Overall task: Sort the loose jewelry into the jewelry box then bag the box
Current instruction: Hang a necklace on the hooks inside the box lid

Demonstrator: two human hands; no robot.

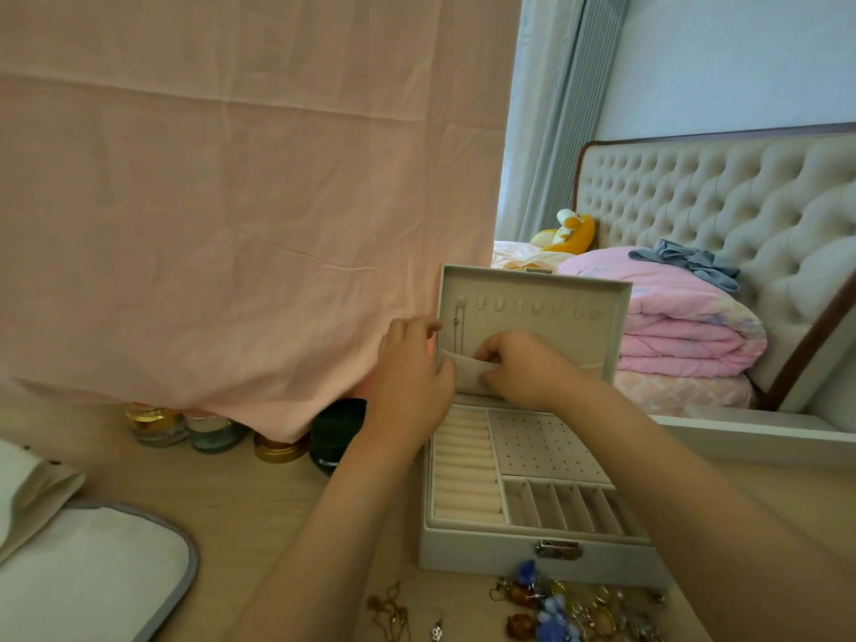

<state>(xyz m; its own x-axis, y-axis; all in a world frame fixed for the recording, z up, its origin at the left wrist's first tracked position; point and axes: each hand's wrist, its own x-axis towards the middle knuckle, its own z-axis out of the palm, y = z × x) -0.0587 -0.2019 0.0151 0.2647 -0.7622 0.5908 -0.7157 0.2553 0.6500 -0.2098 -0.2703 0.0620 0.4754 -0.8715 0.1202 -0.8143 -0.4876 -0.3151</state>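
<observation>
An open grey jewelry box [486,551] stands on the wooden table, its lid [597,326] upright with a row of hooks. A thin chain necklace [456,333] hangs from the leftmost hook. My left hand [412,377] holds the lid's left edge. My right hand [519,363] pinches the rim of the fabric pocket [468,375] at the bottom of the lid, where the chain's lower end goes in. Loose jewelry [556,604] lies in front of the box: gold rings, blue and amber pieces, a gold chain [391,611].
A pink cloth [231,201] hangs behind the table's left side, with several small jars [278,444] under its hem. A white pouch with grey trim [92,572] lies at the front left. A bed with folded pink quilts [685,326] stands on the right.
</observation>
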